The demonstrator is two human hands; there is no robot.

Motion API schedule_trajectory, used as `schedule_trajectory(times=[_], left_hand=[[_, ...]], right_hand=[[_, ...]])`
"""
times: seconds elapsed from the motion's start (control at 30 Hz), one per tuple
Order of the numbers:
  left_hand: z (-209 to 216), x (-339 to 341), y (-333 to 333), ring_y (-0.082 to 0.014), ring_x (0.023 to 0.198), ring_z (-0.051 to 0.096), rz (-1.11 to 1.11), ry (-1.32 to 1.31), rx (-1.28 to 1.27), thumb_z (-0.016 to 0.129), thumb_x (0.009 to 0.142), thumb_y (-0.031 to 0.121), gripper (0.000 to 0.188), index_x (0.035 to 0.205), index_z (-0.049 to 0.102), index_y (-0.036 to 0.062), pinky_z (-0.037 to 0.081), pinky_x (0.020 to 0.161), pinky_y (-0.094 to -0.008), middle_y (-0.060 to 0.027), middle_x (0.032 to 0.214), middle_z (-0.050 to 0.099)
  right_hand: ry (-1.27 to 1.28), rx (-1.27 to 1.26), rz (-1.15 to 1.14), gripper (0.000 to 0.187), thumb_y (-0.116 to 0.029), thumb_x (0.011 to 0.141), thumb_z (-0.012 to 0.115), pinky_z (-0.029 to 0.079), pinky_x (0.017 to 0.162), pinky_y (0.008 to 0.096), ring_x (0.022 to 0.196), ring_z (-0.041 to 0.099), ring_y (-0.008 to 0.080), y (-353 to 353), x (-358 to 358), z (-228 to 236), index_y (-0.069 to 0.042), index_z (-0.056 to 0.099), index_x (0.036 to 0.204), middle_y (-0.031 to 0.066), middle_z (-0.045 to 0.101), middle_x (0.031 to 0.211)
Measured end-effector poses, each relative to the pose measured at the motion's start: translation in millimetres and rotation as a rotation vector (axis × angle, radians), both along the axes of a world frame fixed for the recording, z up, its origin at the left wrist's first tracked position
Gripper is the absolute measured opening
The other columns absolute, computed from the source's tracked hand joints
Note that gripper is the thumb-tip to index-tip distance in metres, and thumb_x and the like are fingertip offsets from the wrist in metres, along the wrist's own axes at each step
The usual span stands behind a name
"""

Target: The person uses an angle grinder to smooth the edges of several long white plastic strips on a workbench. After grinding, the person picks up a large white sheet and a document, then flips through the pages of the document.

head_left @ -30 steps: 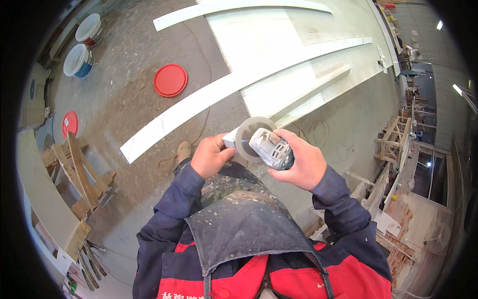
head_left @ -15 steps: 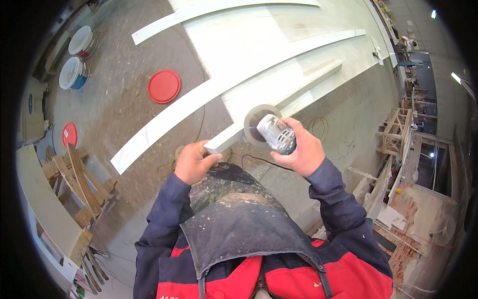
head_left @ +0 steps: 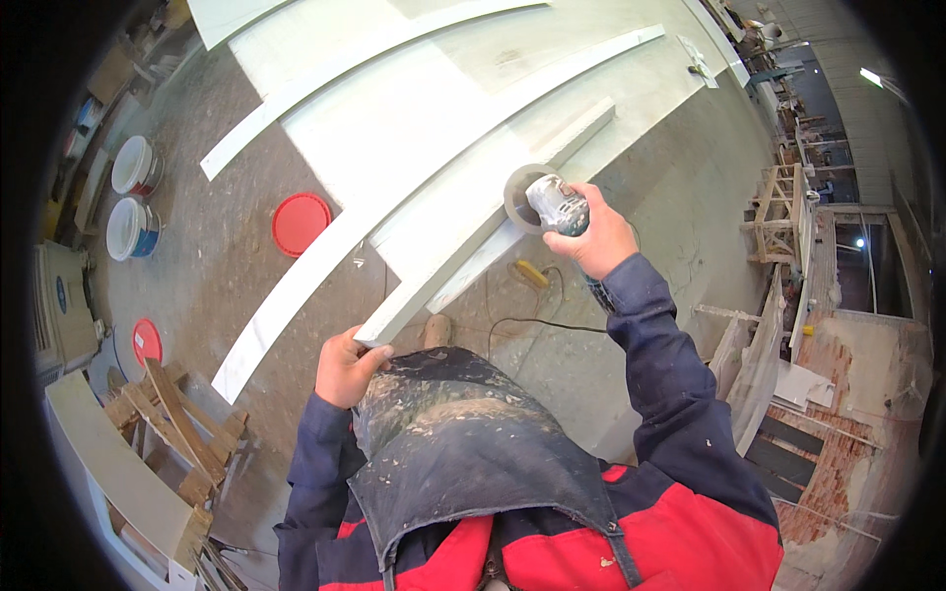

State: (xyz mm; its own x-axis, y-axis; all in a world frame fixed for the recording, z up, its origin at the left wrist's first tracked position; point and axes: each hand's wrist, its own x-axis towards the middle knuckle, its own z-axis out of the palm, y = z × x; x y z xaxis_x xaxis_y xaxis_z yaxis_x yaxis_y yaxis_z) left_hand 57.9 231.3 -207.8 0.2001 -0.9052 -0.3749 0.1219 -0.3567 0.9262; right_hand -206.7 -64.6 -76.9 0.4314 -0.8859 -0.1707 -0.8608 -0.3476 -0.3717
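Note:
My right hand (head_left: 603, 236) is wrapped around an angle grinder (head_left: 558, 203). Its large round disc (head_left: 518, 202) faces left, over or against the edge of a narrow white stone-like strip (head_left: 434, 276); whether they touch I cannot tell. My left hand (head_left: 345, 368) pinches the near end of that strip, thumb on one side and fingers on the other. The strip runs from there away to the upper right. Beyond it lies a longer white strip (head_left: 325, 261), roughly parallel. A dark, stained apron (head_left: 483, 473) hangs in front of me.
A dark cord (head_left: 532, 321) and a yellow piece (head_left: 532, 274) are near the grinder. On the floor are a red lid (head_left: 301, 224) and two white buckets (head_left: 123, 229). Wooden trestle pieces (head_left: 182, 419) stand at the left, wooden framing (head_left: 778, 212) at the right.
The grinder has moved along the strip, farther from my left hand. My left hand still grips the strip's near end, now lower and more to the left in the turned view.

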Motion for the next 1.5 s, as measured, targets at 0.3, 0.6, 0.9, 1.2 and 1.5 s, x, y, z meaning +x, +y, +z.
schedule_trajectory(times=[0.3, 0.6, 0.9, 1.2, 1.5], left_hand=[[14, 1, 3, -0.0109, 0.075, 0.067, 0.104, -0.058, 0.078, 0.076, 0.085, 0.007, 0.021, 0.102, 0.072, -0.0046, 0.052, 0.067, -0.0282, -0.0049, 0.087, 0.074], [33, 47, 63, -0.0117, 0.068, 0.06, 0.048, -0.498, 0.275, 0.081, 0.068, 0.012, 0.025, 0.083, 0.068, -0.0018, 0.048, 0.064, -0.0312, -0.0051, 0.072, 0.063], [81, 51, 39, -0.0415, 0.08, 0.067, -0.26, -0.733, 0.376, 0.076, 0.07, 0.017, 0.03, 0.089, 0.064, -0.0034, 0.051, 0.073, -0.0469, -0.0256, 0.08, 0.064], [84, 54, 31, -0.0477, 0.091, 0.065, -0.393, -0.787, 0.405, 0.079, 0.073, 0.02, 0.032, 0.092, 0.066, -0.0019, 0.051, 0.08, -0.0529, -0.0278, 0.087, 0.067], [82, 54, 34, -0.047, 0.092, 0.066, -0.395, -0.862, 0.453, 0.082, 0.071, 0.022, 0.034, 0.09, 0.067, -0.0006, 0.052, 0.08, -0.0527, -0.0269, 0.088, 0.067]], right_hand=[[-0.132, -0.042, -0.145, 0.082, -0.042, 0.072, 0.086, 0.054, 0.096, 0.0431, 0.111, 0.069, 0.0381, -41, -27, -1, -0.009, 0.053, 0.14, 0.0236, 0.071, 0.118], [-0.221, 0.122, 0.294, 0.077, -0.037, 0.075, 0.084, 0.057, 0.089, 0.0437, 0.105, 0.07, 0.0398, 59, -12, -1, -0.014, 0.051, 0.14, 0.0202, 0.07, 0.12], [-0.163, 0.246, 0.533, 0.08, -0.04, 0.077, 0.083, 0.058, 0.08, 0.0501, 0.089, 0.069, 0.0453, 88, 11, -15, -0.017, 0.046, 0.143, 0.0222, 0.065, 0.1], [-0.051, 0.174, 0.325, 0.078, -0.039, 0.075, 0.083, 0.057, 0.086, 0.0454, 0.101, 0.07, 0.0427, 38, -4, -10, -0.015, 0.05, 0.141, 0.0222, 0.07, 0.115], [-0.043, 0.096, 0.132, 0.075, -0.041, 0.075, 0.082, 0.056, 0.089, 0.048, 0.102, 0.069, 0.0439, -50, -27, 1, -0.012, 0.052, 0.136, 0.0246, 0.072, 0.107]])
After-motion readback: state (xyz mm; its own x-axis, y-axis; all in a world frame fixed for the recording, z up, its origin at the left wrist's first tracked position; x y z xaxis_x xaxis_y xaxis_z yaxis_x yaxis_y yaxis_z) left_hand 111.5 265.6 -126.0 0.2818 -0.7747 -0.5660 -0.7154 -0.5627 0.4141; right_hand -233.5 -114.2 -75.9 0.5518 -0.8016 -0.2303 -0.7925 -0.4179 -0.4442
